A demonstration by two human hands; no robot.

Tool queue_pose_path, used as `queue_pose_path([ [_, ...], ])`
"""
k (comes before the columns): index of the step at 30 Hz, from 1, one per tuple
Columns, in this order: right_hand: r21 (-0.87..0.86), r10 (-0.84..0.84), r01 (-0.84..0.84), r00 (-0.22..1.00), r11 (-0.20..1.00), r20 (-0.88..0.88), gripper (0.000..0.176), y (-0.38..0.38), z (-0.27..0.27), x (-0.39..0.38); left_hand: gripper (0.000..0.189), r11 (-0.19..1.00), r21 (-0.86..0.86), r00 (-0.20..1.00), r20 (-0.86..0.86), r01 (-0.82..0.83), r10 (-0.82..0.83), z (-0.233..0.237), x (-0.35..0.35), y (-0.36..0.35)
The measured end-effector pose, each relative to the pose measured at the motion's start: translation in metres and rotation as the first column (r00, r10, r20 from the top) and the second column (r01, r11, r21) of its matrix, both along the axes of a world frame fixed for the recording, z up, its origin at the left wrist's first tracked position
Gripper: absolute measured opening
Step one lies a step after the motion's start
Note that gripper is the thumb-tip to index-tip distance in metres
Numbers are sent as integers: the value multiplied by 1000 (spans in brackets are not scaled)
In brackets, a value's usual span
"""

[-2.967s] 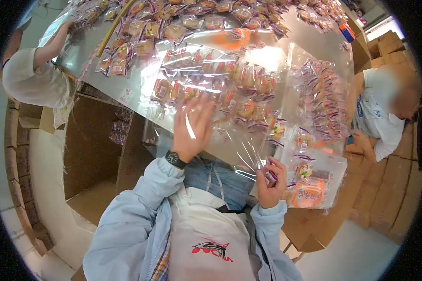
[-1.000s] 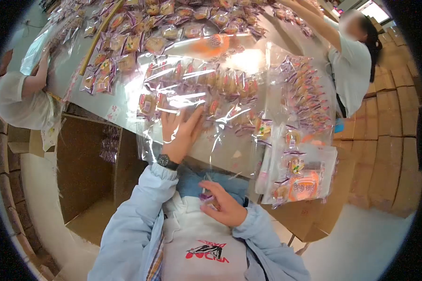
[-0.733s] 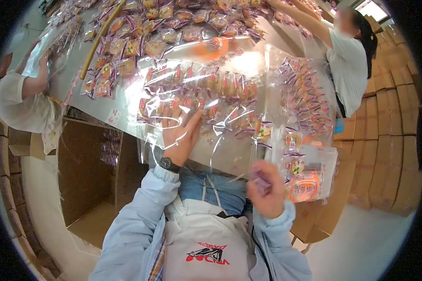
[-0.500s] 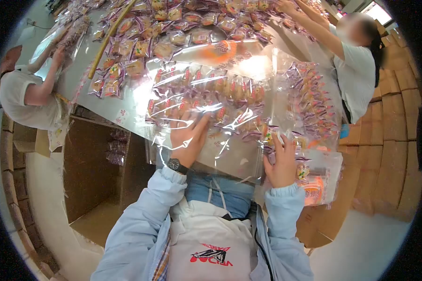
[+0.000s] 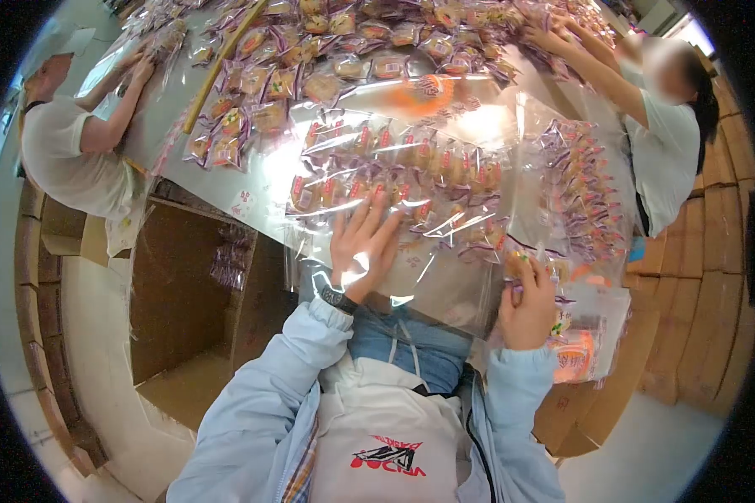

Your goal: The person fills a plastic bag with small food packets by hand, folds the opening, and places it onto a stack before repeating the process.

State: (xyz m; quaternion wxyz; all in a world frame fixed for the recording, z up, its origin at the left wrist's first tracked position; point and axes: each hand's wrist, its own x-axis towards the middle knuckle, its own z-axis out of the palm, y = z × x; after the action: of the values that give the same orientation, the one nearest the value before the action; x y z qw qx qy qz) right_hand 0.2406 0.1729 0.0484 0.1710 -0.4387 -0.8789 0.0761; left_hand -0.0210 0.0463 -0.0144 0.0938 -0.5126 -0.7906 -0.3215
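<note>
A big clear plastic bag [image 5: 411, 180] lies on the shiny table [image 5: 226, 180], with rows of small wrapped cakes inside it. My left hand [image 5: 359, 247] lies flat with fingers spread at the bag's near end, under the clear film. My right hand [image 5: 528, 302] is at the bag's right near corner, fingers closed on a wrapped cake [image 5: 518, 261]. Right of it lie loose purple-wrapped cakes [image 5: 579, 193] and a stack of printed bags [image 5: 580, 352].
Many wrapped cakes [image 5: 344, 50] cover the far table. One person [image 5: 67, 151] works at the left edge, another [image 5: 667, 142] reaches in from the right. An open cardboard box [image 5: 184, 310] stands under the table at left. Stacked cartons [image 5: 705, 318] rise at right.
My right hand came up from my lap to the bag's right corner and closed on a wrapped cake. My left hand stayed flat on the bag. The view shifted slightly.
</note>
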Motion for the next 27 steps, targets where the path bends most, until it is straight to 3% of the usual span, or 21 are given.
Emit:
queue_pose_path([
  [5, -125, -95, 61, 953, 990, -287, 53, -8, 37, 15, 48, 1000, -7, 996, -92, -11, 10, -7, -2, 5],
  [8, -425, -110, -155, 836, 892, -537, 53, -26, 61, 23, 49, 1000, -28, 998, -56, -2, 1, -5, -2, 4],
  [9, -400, 38, -399, 745, 825, -666, 55, -36, 59, 21, 49, 999, -45, 999, -50, 6, -8, -1, -2, 3],
  [11, -579, 65, -709, 653, 402, -754, 57, -59, 62, 2, 50, 995, -97, 999, -29, 19, -22, 11, 1, 4],
  [13, -696, -182, -710, 703, -109, -688, 62, -88, 29, -18, 49, 988, -144, 999, 12, 54, -53, 16, -1, 4],
  [16, -623, -467, -643, 761, -445, -451, 69, -114, -31, -46, 44, 985, -146, 995, 22, 96, -93, 21, -5, 2],
  [19, -675, -640, -626, 711, -390, -290, 76, -118, -43, -53, 36, 978, -137, 987, 51, 155, -150, 33, -15, -1],
  [23, -657, -775, -675, 594, -335, -216, 78, -106, -42, -43, 40, 970, -185, 986, 90, 158, -144, 38, -21, -3],
  [25, -825, -764, -561, 560, -65, -321, 80, -111, -58, -39, 42, 965, -200, 983, 94, 172, -155, 41, -22, -3],
  [27, -871, -711, -429, 535, 237, -457, 84, -117, -65, -45, 46, 962, -206, 983, 83, 180, -166, 41, -24, -4],
])
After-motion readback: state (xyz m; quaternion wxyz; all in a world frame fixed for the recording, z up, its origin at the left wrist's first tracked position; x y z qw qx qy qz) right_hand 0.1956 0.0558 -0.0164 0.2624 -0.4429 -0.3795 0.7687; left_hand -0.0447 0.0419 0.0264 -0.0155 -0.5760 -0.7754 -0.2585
